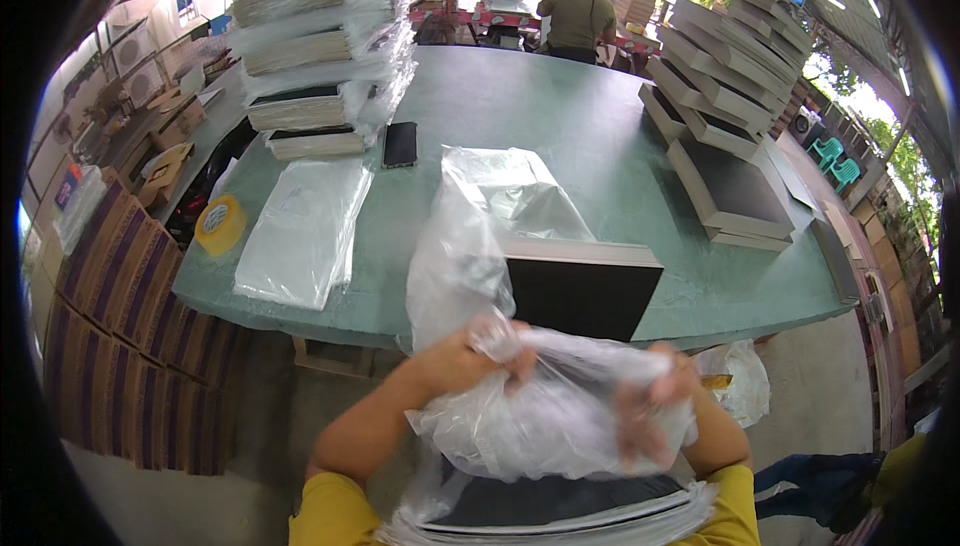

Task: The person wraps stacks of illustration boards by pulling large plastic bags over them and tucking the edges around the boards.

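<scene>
Close to my body, a clear plastic bag [550, 421] is stretched between my two hands. My left hand [490, 354] has its fingers closed on the bag's bunched edge. On the other side, my right hand [655, 401] grips the plastic too, partly blurred and seen through the film. Below the hands lies a black-covered stack [560, 499] with pale layered edges, partly wrapped in plastic. Just beyond, a thick black-covered block like a book [585, 296] stands at the table's near edge. Left of it, another crumpled clear bag [455, 276] spreads over the table.
The green table [480, 96] holds a tall plastic-wrapped stack [310, 56], a phone [400, 144], flat plastic bags [300, 231] and yellow tape [220, 225]. Unwrapped black-covered blocks [730, 191] are piled right. Cartons [130, 346] stand left; a person [580, 16] is behind the table.
</scene>
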A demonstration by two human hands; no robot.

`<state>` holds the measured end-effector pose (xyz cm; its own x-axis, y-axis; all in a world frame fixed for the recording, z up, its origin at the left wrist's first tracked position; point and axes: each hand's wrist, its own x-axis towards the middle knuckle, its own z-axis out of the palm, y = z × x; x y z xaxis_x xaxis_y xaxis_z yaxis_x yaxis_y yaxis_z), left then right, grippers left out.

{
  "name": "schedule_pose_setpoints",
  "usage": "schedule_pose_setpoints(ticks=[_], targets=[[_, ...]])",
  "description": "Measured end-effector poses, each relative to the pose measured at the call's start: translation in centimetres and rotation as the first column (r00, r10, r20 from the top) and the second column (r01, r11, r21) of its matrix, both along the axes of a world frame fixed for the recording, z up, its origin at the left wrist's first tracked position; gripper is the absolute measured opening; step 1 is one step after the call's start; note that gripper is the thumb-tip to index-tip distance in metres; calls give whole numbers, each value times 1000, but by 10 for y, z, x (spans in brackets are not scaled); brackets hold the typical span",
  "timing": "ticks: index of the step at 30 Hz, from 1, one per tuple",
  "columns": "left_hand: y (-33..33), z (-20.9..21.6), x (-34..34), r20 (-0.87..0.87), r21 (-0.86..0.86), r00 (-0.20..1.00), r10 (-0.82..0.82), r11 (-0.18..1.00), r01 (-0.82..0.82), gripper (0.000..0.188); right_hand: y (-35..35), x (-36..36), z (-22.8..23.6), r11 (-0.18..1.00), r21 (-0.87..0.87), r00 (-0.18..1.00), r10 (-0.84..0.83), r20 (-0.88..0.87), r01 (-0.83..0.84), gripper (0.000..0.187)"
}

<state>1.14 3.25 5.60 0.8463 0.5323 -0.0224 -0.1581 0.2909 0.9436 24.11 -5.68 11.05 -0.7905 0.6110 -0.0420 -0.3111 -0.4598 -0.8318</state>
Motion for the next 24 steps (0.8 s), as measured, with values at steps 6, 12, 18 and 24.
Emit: schedule_pose_setpoints(ticks=[6,12,18,24], targets=[[-47,84,10,-571,728,782,-250,286,623,19,-27,58,-52,434,742,400,-645,651,-510,14],[-9,39,-17,-592,720,592,547,27,694,14,-20,30,44,539,354,181,-347,920,-765,19],[-106,69,3,-558,820,829,-45,-180,543,11,-14,76,-7,93,525,100,-940,327,-846,20],[-14,-7,-54,-367,929,843,394,205,309,24,-19,11,10,336,268,21,-589,808,-903,14]])
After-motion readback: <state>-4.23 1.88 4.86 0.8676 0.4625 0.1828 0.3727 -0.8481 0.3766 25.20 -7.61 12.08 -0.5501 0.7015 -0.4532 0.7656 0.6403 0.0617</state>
